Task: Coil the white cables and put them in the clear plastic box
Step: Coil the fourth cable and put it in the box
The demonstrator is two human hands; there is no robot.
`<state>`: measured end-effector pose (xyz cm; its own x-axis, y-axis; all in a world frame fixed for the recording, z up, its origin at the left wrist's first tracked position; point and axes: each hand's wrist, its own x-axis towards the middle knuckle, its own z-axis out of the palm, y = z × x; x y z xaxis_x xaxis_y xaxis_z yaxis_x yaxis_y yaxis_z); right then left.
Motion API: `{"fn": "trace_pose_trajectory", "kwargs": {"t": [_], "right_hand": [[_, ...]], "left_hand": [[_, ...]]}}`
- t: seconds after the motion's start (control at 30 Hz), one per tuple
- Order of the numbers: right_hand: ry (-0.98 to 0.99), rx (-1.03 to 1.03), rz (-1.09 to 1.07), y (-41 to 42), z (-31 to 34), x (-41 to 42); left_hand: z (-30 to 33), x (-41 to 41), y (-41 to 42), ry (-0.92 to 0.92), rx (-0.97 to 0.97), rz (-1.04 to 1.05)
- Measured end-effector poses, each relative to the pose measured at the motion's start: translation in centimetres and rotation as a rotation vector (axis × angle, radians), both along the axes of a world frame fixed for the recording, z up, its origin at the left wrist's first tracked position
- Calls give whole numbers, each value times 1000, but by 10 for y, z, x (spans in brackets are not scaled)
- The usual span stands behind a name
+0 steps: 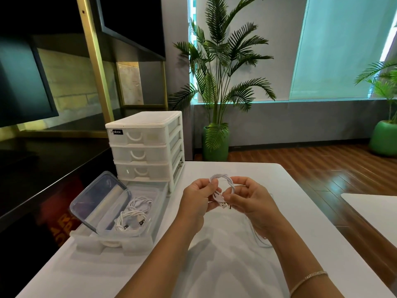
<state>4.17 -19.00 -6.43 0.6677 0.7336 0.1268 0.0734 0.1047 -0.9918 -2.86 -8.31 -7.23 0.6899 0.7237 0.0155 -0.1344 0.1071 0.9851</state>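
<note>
Up above the white table (225,244), the left hand (196,200) and right hand (250,201) both pinch a coiled white USB cable (223,183) (its plugs hang between the fingers). Left of them, the clear plastic box (129,214) sits in a pulled-out drawer (111,244) of the white drawer unit (148,147), lid (100,198) propped open, more white cables (134,216) inside

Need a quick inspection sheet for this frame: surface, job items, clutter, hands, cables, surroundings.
Surface: white table.
Job's things: clear plastic box, lid propped open, sitting in the pulled-out bottom drawer.
Clutter: white drawer unit.
Grippers: left hand and right hand both pinch a coiled white cable above the table.
Cables: white cables in the box, loosely coiled.
Surroundings: potted palm, blinds, dark screens.
</note>
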Motion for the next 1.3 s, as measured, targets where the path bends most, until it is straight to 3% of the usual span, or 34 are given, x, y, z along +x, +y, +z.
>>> {"fn": "trace_pose_trajectory", "kwargs": {"t": [0.43,0.73,0.93,1.03,1.3], "right_hand": [[-71,-14,-76,3,-2,-2],[-120,-67,-107,5,-1,-3],[-29,-7,-114,-1,0,1],[6,5,-126,-3,0,4],[15,5,-116,-2,0,2]], "left_hand": [[-3,0,1,103,345,27],[-2,-1,2,38,208,-42],[-2,-8,8,-51,6,-243],[-3,-10,9,-72,35,-320],[-6,-5,8,-89,96,-229]]}}
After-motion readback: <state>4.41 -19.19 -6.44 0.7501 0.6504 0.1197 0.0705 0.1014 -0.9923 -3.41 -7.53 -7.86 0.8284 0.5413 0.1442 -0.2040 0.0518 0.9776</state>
